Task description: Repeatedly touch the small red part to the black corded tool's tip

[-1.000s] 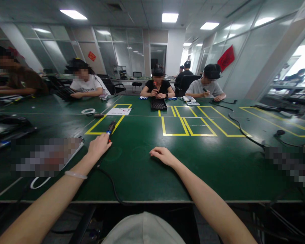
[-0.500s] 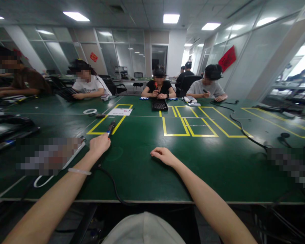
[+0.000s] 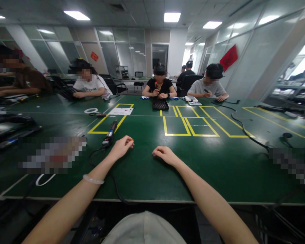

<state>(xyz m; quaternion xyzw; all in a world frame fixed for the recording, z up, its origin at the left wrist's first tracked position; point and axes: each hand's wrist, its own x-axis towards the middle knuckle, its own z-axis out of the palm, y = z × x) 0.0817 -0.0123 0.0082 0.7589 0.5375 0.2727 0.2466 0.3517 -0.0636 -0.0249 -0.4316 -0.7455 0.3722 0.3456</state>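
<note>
Corded tool, dark and slender, lies on the green table just beyond the left hand and to its left; no contact with either of the 2 hands shows. To handle it well, I would grasp it around the barrel, behind the far end, and leave its cord slack: the cord loops back beneath the left forearm, so a careless sweep could drag the tool round.

Left fingers are curled together with an orange spot at their tips; I cannot tell whether that is a held piece or something on a finger. Right hand rests loosely closed, nothing visible in it, well apart from the tool, with the left hand between.

Ahead of the left hand, the tool crosses a yellow tape outline; farther out lies a white sheet. Well beyond the right hand, a black tray sits before 1 co-worker.
</note>
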